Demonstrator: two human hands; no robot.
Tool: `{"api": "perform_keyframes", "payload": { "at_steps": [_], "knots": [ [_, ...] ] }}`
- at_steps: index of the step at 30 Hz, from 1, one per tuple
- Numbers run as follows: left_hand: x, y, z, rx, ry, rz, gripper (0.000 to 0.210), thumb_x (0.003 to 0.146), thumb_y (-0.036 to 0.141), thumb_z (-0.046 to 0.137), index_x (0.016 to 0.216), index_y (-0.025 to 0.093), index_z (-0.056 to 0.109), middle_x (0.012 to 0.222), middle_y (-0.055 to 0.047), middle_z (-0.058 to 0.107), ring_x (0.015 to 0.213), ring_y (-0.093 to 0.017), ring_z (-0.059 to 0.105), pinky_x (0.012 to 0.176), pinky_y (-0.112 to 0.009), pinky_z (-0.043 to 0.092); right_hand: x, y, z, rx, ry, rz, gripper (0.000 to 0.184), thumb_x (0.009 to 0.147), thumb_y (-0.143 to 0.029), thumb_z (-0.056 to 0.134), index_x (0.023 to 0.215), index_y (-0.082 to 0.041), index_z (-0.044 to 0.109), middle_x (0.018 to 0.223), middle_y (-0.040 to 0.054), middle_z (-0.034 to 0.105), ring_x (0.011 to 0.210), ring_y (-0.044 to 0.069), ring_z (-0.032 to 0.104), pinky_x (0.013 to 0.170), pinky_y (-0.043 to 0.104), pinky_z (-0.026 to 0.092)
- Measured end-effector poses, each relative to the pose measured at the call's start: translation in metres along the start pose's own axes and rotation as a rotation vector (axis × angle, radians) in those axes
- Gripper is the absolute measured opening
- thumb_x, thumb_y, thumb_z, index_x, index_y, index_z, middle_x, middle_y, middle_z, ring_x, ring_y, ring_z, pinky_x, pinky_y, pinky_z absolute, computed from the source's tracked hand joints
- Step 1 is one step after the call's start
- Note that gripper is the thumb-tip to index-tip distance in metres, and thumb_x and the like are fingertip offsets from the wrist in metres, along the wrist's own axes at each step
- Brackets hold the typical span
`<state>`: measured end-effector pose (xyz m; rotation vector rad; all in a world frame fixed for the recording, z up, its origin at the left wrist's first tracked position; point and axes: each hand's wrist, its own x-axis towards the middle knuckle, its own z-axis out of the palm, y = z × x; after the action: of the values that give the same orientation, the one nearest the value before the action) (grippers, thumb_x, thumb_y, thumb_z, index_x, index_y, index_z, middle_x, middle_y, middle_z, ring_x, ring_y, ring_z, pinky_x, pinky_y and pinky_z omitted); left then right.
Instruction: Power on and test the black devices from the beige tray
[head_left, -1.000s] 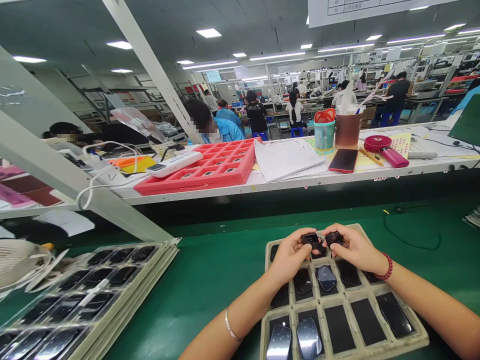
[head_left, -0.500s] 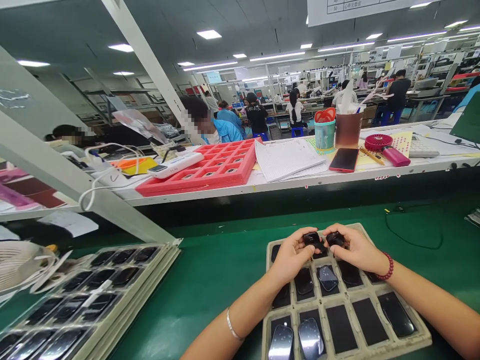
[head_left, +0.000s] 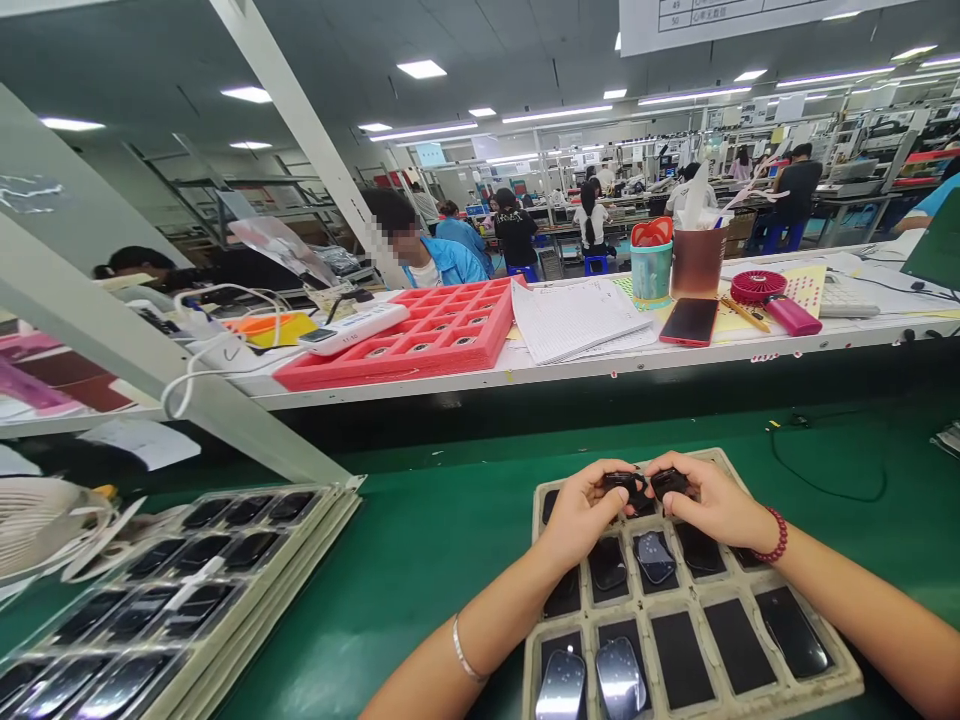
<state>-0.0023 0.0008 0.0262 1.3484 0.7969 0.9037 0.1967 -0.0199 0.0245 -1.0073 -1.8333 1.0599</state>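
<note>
My left hand (head_left: 583, 512) pinches a small glossy black rounded piece (head_left: 622, 482), perhaps a watch body, between thumb and fingers. A similar dark piece (head_left: 667, 483) is gripped in my right hand (head_left: 712, 497), close beside the first. Both hands are over the far row of a pale compartment tray (head_left: 844, 672). Black shiny rounded pieces lie in several compartments, among them a speckled one (head_left: 655, 556) in the middle row and a reflective one (head_left: 621, 678) at the front. Two front compartments show only flat black bottoms. My fingers partly hide the held pieces.
Stacked trays (head_left: 300, 560) of similar black pieces stand at the left, near a white fan (head_left: 45, 530). A shelf beyond holds a red foam tray (head_left: 480, 350), papers (head_left: 577, 320), a phone (head_left: 688, 322) and cups. A thin cable (head_left: 832, 490) lies at the right. Other people sit farther back.
The left hand's dark piece has tilted slightly and now sits closer to the right one. Both hands stay over the same spot.
</note>
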Motion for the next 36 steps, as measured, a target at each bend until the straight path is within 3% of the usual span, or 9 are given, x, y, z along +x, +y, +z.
{"api": "perform_keyframes", "payload": {
  "at_steps": [4,9,16,25,29,33,36],
  "knots": [
    [0.0,0.0,0.0,0.008,0.005,0.0,0.029,0.073,0.027,0.064,0.099,0.015,0.059,0.088,-0.007,0.068,0.067,-0.014,0.062,0.057,-0.023,0.046,0.0,-0.001,0.0,0.039,-0.013,0.038,0.023,0.084,-0.014,0.046,0.104,-0.018,0.057,0.096,0.0059,0.061,0.076,0.015,0.058,0.063,0.026,0.051],
    [0.001,-0.005,-0.001,0.017,-0.018,-0.026,0.041,0.074,0.02,0.06,0.114,0.016,0.055,0.092,-0.007,0.066,0.076,-0.017,0.065,0.056,-0.021,0.043,0.0,-0.002,-0.001,-0.047,0.009,-0.01,0.022,0.08,-0.009,0.049,0.1,-0.018,0.056,0.089,0.0039,0.063,0.08,0.017,0.059,0.07,0.028,0.048],
    [0.002,-0.006,-0.001,0.027,-0.016,-0.02,0.04,0.076,0.02,0.055,0.115,0.015,0.053,0.093,-0.008,0.065,0.073,-0.015,0.063,0.055,-0.022,0.041,-0.001,-0.004,-0.003,-0.072,-0.005,-0.031,0.024,0.078,-0.007,0.048,0.098,-0.019,0.055,0.086,0.003,0.063,0.078,0.017,0.059,0.071,0.029,0.046],
    [0.006,-0.005,-0.002,-0.169,-0.033,-0.097,0.053,0.055,0.001,0.052,0.104,0.019,0.049,0.09,-0.002,0.064,0.063,-0.008,0.059,0.05,-0.016,0.038,-0.003,-0.005,-0.001,0.006,-0.029,0.009,0.029,0.077,-0.012,0.051,0.105,-0.018,0.052,0.091,0.0049,0.062,0.079,0.017,0.057,0.066,0.027,0.047],
    [-0.005,0.005,0.0,-0.321,-0.147,-0.175,0.054,0.052,0.0,0.06,0.102,0.019,0.053,0.079,0.0,0.063,0.053,-0.006,0.056,0.046,-0.014,0.037,-0.004,-0.003,-0.001,0.045,-0.025,0.061,0.027,0.081,-0.019,0.053,0.107,-0.019,0.05,0.093,0.0054,0.06,0.076,0.017,0.057,0.063,0.027,0.047],
    [-0.045,0.04,0.004,-0.433,-0.435,-0.285,0.057,0.051,0.01,0.074,0.105,0.019,0.058,0.077,-0.001,0.065,0.053,-0.009,0.059,0.052,-0.02,0.046,-0.005,0.004,-0.001,0.108,-0.03,0.113,0.027,0.085,-0.028,0.054,0.109,-0.02,0.049,0.094,0.0063,0.061,0.079,0.019,0.058,0.067,0.03,0.05],
    [-0.077,0.061,0.003,-0.347,-0.607,-0.394,0.056,0.051,0.023,0.08,0.104,0.017,0.065,0.081,-0.004,0.066,0.068,-0.019,0.066,0.059,-0.027,0.05,-0.005,0.008,-0.002,0.165,-0.04,0.168,0.029,0.085,-0.034,0.056,0.111,-0.021,0.049,0.095,0.0068,0.062,0.077,0.018,0.057,0.065,0.03,0.051]
  ]
}}
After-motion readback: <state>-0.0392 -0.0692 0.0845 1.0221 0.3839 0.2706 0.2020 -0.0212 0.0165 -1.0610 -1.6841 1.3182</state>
